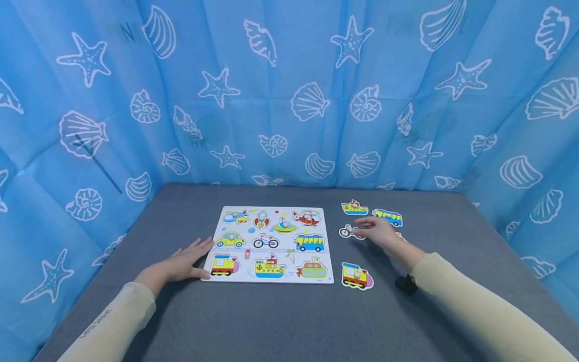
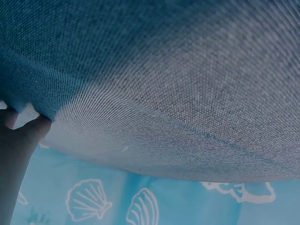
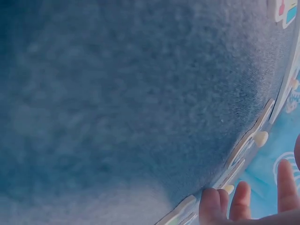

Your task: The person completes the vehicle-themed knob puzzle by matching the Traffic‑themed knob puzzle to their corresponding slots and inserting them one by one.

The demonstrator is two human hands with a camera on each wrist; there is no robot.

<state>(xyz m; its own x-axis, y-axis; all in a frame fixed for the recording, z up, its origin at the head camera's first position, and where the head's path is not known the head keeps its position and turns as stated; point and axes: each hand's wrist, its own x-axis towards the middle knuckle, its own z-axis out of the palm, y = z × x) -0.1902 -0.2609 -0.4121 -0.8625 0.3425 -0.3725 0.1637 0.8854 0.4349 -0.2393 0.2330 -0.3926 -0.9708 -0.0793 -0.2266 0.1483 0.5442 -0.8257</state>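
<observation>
A white puzzle board with vehicle pictures lies on the table. My left hand rests at its left edge, fingers spread and fairly straight, thumb near the lower corner. In the left wrist view, the thumb and a fingertip show at the far left. My right hand reaches over a loose bicycle piece, fingertips close to its knob. The right wrist view shows the knob standing free, with the fingers loosely apart beside it. The hand covers part of the bicycle piece.
Right of the board lie a ship piece, a bus piece and a train piece. Another piece peeks out beside the right wrist. A black object sits beneath that wrist. A blue curtain hangs behind the grey table.
</observation>
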